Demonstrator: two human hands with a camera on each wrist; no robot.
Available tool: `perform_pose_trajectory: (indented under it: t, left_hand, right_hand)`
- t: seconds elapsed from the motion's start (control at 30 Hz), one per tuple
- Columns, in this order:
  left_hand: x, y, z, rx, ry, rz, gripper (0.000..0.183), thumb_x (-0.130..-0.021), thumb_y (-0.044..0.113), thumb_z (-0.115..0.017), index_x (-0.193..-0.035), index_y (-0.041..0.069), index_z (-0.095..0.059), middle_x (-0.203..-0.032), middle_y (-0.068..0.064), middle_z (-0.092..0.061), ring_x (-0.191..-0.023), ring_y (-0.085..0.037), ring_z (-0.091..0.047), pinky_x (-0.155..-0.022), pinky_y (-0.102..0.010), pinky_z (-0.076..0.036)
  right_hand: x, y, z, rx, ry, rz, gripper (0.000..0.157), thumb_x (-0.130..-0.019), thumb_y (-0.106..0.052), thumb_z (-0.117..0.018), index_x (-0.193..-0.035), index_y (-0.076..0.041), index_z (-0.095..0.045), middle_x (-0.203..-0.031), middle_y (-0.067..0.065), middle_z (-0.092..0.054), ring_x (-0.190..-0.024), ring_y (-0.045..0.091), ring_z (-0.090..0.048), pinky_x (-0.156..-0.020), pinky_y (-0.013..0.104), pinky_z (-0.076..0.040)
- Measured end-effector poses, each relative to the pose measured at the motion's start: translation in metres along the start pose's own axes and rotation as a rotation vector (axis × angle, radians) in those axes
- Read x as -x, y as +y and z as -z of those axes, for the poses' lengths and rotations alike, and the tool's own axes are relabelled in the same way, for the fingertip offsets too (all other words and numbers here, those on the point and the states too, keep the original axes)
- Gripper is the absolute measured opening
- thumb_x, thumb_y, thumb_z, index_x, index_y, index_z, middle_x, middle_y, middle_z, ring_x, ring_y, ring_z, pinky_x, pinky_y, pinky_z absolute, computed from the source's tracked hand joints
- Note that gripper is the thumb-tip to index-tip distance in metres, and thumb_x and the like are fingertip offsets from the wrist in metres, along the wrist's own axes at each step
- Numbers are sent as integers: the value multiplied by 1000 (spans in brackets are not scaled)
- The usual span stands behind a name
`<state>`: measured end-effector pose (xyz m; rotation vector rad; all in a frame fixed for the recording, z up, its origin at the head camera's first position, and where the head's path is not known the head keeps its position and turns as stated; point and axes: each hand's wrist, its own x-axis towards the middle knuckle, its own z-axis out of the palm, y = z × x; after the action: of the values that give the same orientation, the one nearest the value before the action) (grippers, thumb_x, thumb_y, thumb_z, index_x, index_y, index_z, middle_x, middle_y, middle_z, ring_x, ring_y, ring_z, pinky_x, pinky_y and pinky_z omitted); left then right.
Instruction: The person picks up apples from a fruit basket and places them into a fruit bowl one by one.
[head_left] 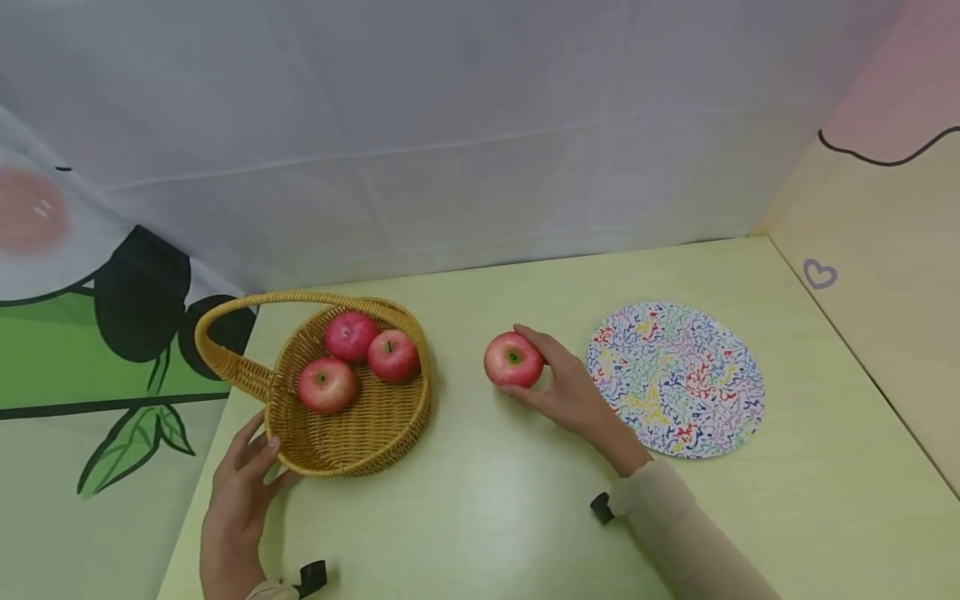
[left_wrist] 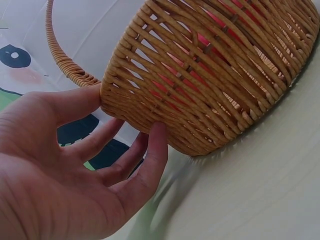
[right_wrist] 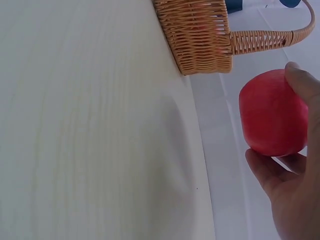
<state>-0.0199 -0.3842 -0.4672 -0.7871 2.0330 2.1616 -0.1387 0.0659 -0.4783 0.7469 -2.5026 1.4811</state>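
Observation:
A red apple (head_left: 513,360) is held between the thumb and fingers of my right hand (head_left: 573,396), above the table between the basket and the round mat. In the right wrist view the apple (right_wrist: 274,113) shows its smooth red side. At the left stands a wicker basket (head_left: 390,450) with a tall arched handle. Inside it lie three fruits: a red apple (head_left: 327,385), another apple (head_left: 393,356) and a pinkish-red round fruit (head_left: 351,335). My left hand (head_left: 243,500) holds the basket's near left side, its curled fingers at the rim and woven wall (left_wrist: 200,100).
A round mat (head_left: 675,379) with multicoloured squiggles lies flat on the pale table (head_left: 487,517), right of the right hand. White cloth (head_left: 480,167) hangs along the back. Printed panels stand at the left and right sides.

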Motion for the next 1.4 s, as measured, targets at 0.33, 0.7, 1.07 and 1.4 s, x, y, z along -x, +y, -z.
perform_pose_trajectory:
  t: [0.33,0.7,1.07,1.4]
  left_hand:
    - [0,-1,-1,34,-19,-26,68,-107,23,-59,-166,30,-27,-127,26,-58,-111,7,-62,-79,-26,-55]
    - [1,-2,-2,26,4,8,69,-107,27,-60,-166,34,-26,-132,23,-52,-112,7,-59,-78,-24,-54]
    - [1,-2,-2,42,2,-3,68,-107,25,-60,-166,33,-27,-132,23,-53,-113,6,-60,-79,-26,-56]
    - [0,-3,-1,40,-21,-33,67,-107,24,-58,-166,31,-26,-130,25,-56,-113,6,-60,-79,-26,-57]
  right_hand:
    - [2,9,12,14,76,-92,84,-81,-20,-91,-153,-8,-49,-146,13,-61,-129,31,-62,-101,47,-58]
    - [4,20,20,26,137,-131,85,-83,-20,-90,-154,-8,-47,-147,14,-60,-127,31,-62,-100,49,-58]
    - [11,30,30,59,191,-206,84,-85,-24,-88,-156,-10,-45,-147,14,-59,-123,29,-59,-98,49,-56]
    - [16,41,39,21,229,-300,85,-88,-23,-86,-159,-10,-41,-153,17,-53,-133,36,-57,-104,55,-55]
